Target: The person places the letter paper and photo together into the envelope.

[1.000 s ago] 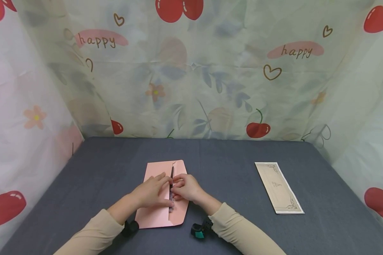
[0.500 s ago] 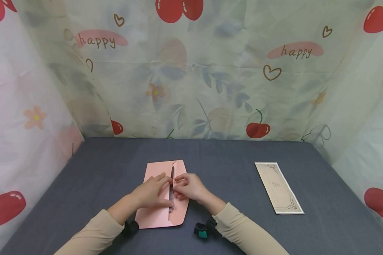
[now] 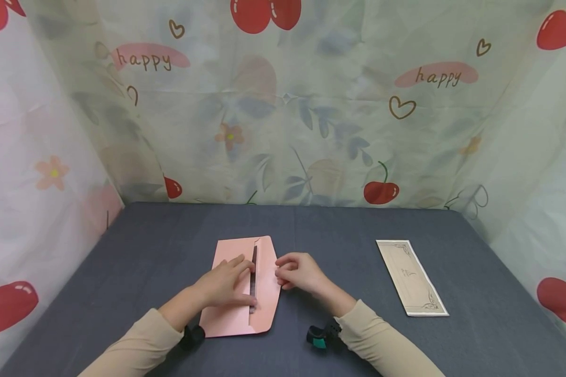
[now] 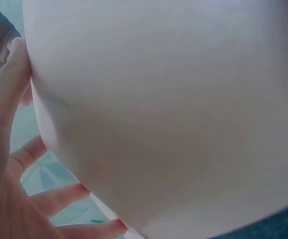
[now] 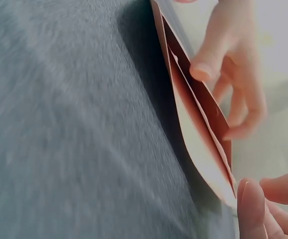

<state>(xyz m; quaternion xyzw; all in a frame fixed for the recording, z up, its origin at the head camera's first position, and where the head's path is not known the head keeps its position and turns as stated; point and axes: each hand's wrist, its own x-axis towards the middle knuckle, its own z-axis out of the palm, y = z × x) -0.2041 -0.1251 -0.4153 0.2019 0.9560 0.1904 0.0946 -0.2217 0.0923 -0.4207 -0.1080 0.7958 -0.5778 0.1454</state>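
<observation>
A pink envelope [image 3: 231, 251] lies on the table left of centre, its flap [image 3: 268, 309] spread to the right. Along its mouth, a narrow dark strip [image 3: 252, 285] shows in the head view. My left hand [image 3: 224, 281] rests across the envelope and holds the mouth's edge with spread thumb and fingers. In the right wrist view the mouth gapes, with a pale, uneven edge [image 5: 199, 107] inside. My right hand [image 3: 302, 272] is at the flap's outer edge, loosely bent, thumb and index finger slightly apart. Whether it touches the flap, I cannot tell.
A beige card or folded paper [image 3: 412, 277] with ornate corners lies on the right of the dark tablecloth [image 3: 339, 235]. Printed curtains [image 3: 283, 131] surround the table at the back and sides. Black wrist devices [image 3: 320, 335] sit under both wrists.
My right hand has moved right, from the envelope's mouth to the flap's outer edge, uncovering more of the flap. My left hand, the envelope and the beige card stay where they were.
</observation>
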